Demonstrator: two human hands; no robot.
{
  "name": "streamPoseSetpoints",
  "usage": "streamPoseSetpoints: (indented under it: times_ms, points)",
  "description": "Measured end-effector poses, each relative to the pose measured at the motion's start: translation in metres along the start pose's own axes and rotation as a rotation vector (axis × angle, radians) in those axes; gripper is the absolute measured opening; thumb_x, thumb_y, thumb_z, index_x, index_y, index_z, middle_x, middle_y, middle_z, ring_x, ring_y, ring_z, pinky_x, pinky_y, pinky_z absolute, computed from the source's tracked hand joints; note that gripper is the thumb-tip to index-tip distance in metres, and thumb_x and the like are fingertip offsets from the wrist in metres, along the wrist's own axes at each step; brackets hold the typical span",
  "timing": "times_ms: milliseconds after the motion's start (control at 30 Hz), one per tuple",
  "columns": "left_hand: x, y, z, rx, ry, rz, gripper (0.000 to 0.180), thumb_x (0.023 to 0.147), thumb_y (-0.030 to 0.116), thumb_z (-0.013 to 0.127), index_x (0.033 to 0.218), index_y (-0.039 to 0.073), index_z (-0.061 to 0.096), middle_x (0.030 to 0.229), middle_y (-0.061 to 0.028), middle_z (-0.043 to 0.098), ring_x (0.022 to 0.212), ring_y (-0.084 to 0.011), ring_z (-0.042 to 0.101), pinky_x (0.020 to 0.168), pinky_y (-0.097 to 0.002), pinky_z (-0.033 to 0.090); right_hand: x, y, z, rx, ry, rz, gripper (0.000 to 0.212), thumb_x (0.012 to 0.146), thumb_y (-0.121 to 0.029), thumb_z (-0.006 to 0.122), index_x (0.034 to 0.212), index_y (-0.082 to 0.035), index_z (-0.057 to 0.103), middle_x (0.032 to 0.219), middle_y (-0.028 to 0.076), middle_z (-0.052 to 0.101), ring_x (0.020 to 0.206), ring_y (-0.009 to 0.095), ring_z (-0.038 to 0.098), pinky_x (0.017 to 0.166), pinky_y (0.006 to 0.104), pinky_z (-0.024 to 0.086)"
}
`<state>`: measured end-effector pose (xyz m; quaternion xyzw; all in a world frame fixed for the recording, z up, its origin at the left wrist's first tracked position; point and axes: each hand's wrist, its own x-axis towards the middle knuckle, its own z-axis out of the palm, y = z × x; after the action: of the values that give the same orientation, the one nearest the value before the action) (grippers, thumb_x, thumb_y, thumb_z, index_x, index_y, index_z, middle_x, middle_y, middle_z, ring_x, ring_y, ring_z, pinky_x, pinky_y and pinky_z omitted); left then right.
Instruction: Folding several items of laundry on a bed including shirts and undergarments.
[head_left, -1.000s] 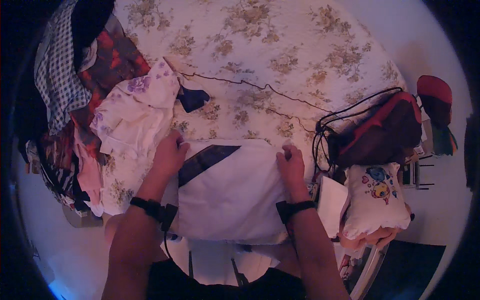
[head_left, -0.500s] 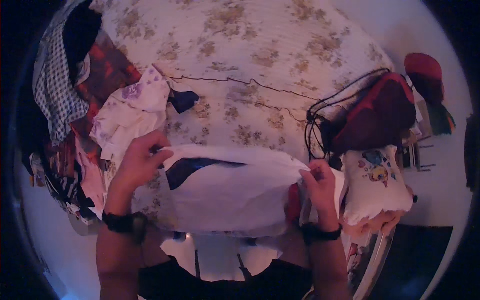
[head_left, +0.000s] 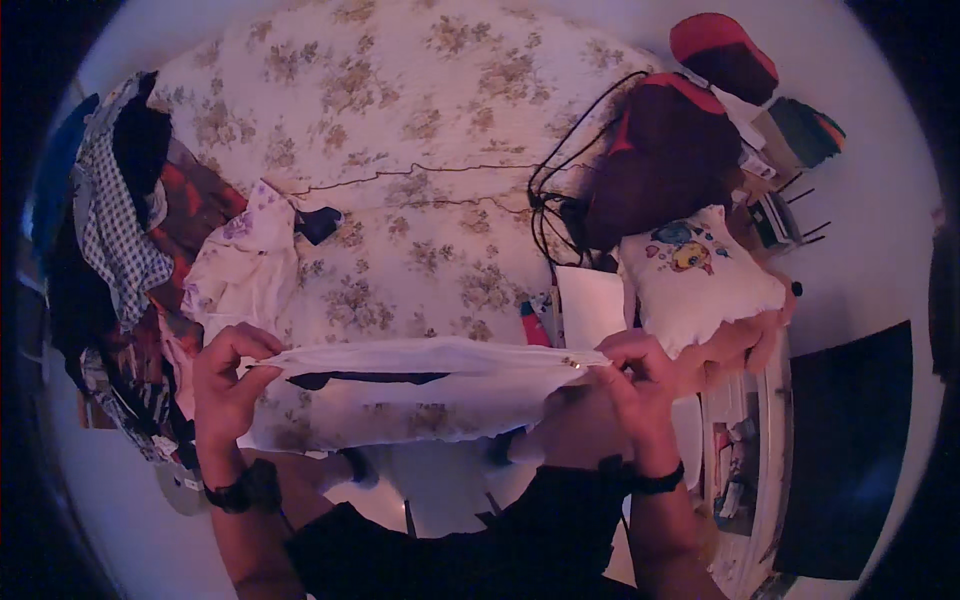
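A white cloth [head_left: 430, 355] is stretched in a narrow band between my hands, over the near edge of the bed. My left hand [head_left: 230, 385] pinches its left end between thumb and fingers. At the other end, my right hand [head_left: 640, 385] grips the cloth beside a small shiny spot. A dark strip [head_left: 370, 379] shows just under the cloth's upper edge; whether it belongs to the cloth, I cannot tell. Past my left hand lies a crumpled white garment with purple flowers [head_left: 250, 255]. Nearest my right hand is a plain white sheet-like piece [head_left: 592, 308].
The bed has a flowered cover [head_left: 400, 90] crossed by a thin dark cord [head_left: 420, 170]. Mixed clothes [head_left: 125, 235] are heaped at left. At right are a dark red drawstring bag [head_left: 660, 165], a cushion with a cartoon print [head_left: 710, 280] and a red cap [head_left: 722, 50].
Both hands have come nearer my body and slightly farther apart. The cloth, spread wide before, is now pulled into a narrow band. My view has shifted, uncovering the white piece at right.
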<state>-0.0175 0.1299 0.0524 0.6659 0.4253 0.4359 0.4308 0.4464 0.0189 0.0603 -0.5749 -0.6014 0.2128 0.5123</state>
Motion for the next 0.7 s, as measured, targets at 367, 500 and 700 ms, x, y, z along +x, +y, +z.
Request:
streamPoseSetpoints:
  times_ms: [367,500,700]
  points:
    - [-0.073,0.100,-0.026,0.037,0.155,0.038,0.020,0.082,0.007,0.077,0.094,0.001,0.063,0.089,-0.0066,0.067,0.084,-0.0153,0.061,0.081,-0.0293,0.047,-0.044,-0.054,-0.033,0.041,-0.003,-0.136,0.025,0.075,0.003,0.084,0.094,-0.004,0.068,0.089,0.006,0.069,0.074,0.011,0.057,0.066,0.0259,0.046]
    - [-0.087,0.109,-0.032,0.091,0.193,0.059,0.019,0.081,0.005,0.077,0.095,0.001,0.064,0.091,-0.0074,0.067,0.083,-0.0150,0.061,0.080,-0.0290,0.047,-0.049,-0.061,-0.027,0.077,0.001,-0.157,0.024,0.076,0.001,0.083,0.094,-0.004,0.069,0.088,0.005,0.069,0.071,0.011,0.058,0.064,0.0258,0.046]
    - [-0.089,0.096,-0.039,0.079,0.180,0.042,0.019,0.083,0.010,0.076,0.093,0.005,0.060,0.088,-0.0030,0.064,0.078,-0.0107,0.058,0.072,-0.0265,0.047,-0.047,-0.062,-0.019,0.016,0.001,-0.185,0.022,0.077,-0.003,0.084,0.094,-0.005,0.068,0.081,0.002,0.066,0.069,0.010,0.056,0.062,0.0263,0.046]
